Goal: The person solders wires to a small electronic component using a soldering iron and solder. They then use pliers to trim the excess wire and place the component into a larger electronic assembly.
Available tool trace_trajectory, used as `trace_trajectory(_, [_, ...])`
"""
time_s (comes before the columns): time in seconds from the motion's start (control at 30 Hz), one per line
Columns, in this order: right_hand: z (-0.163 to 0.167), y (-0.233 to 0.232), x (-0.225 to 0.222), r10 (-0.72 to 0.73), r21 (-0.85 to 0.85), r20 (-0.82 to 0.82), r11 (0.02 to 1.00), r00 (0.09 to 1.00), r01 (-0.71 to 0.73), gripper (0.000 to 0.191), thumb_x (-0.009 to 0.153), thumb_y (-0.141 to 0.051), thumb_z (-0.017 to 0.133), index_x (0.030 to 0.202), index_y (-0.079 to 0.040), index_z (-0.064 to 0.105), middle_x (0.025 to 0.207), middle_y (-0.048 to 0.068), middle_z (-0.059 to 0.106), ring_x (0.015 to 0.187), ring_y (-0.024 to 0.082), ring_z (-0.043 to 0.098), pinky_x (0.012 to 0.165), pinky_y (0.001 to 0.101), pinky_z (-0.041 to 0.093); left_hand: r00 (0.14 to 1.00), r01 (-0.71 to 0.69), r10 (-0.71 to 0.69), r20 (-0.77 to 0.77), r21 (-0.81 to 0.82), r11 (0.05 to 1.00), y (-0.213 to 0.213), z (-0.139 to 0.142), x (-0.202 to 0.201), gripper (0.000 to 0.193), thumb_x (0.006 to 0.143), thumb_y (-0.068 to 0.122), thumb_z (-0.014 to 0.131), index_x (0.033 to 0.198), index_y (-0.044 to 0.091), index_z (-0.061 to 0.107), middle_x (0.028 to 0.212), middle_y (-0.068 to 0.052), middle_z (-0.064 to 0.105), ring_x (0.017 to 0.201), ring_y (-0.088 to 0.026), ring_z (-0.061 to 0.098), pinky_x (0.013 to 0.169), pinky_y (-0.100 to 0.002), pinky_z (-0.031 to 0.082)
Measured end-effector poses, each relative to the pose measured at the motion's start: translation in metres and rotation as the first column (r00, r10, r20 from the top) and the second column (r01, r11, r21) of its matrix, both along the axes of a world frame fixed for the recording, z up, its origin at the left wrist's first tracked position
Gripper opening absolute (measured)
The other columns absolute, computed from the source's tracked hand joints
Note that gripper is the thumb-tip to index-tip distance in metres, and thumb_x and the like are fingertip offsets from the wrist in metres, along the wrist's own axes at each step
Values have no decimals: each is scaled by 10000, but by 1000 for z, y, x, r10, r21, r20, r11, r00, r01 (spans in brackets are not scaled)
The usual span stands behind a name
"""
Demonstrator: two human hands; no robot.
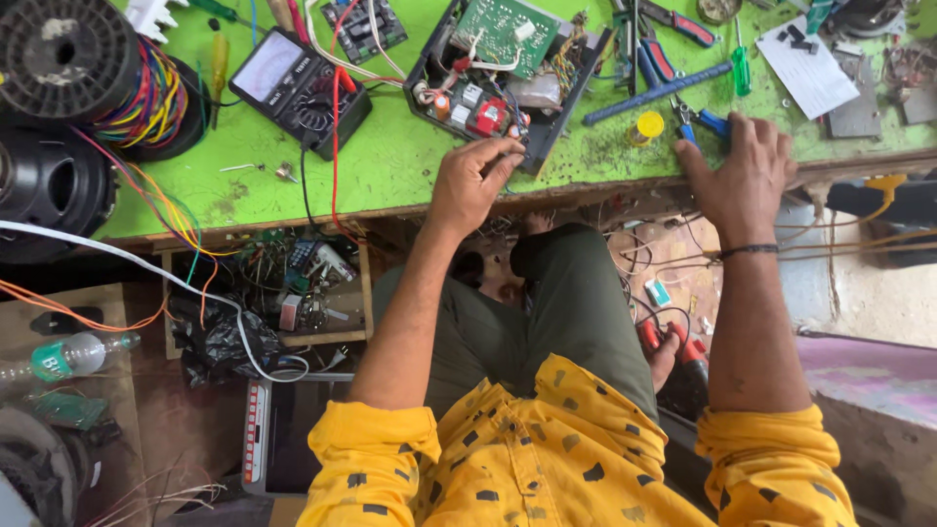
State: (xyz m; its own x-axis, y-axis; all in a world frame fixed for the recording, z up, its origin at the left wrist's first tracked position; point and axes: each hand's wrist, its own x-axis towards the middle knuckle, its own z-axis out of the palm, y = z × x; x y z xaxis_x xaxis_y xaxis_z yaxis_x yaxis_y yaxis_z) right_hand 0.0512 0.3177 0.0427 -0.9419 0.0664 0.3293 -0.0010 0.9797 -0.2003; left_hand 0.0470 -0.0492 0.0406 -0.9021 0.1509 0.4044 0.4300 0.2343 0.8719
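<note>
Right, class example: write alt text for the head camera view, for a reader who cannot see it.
A seated person's left hand touches the edge of an opened black electronics box on a green workbench, while the right hand rests flat by blue-handled pliers. A multimeter and wire spools lie left.

Green workbench (390, 166), scuffed and stained, under both hands; just past the left hand's fingers (498, 151) a black open case (503, 83) with a green circuit board (503, 34) and red parts; blue-handled pliers (711, 122) by the right fingers (742, 132); a yellow cap (647, 125) beside them
</note>
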Motion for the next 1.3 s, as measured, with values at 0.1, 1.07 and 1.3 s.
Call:
trace_trajectory(0.1, [3,-7,0,-7,41,-67,999,998,10,602,984,-430,780,1364,7,617,1326,212,576,1274,449,470,1092,560,364,1000,-29,29,-12,-42,999,4,1,-2,165,990,168,725,1098,43,715,964,-107,750,854,-203,716,738,-332,545])
trace_trajectory(1.07, [-34,-213,72,460,-887,329,-149,825,437,372,909,-93,609,1278,-52,585,1081,45,706,926,110,651,739,244,496,985,134,-134,109,11,991,-12,-17,-20,133,916,64,781,1043,26,765,949,-64,764,857,-138,714,774,-291,551])
trace_trajectory(1.3, [-29,-231,65,405,-905,363,-61,839,422,257,886,-136,647,1129,-61,611,875,-8,644,727,79,530,625,241,441,987,130,-129,97,1,992,-21,-16,-15,131,916,57,779,1043,31,762,976,-71,763,894,-152,718,792,-294,557])
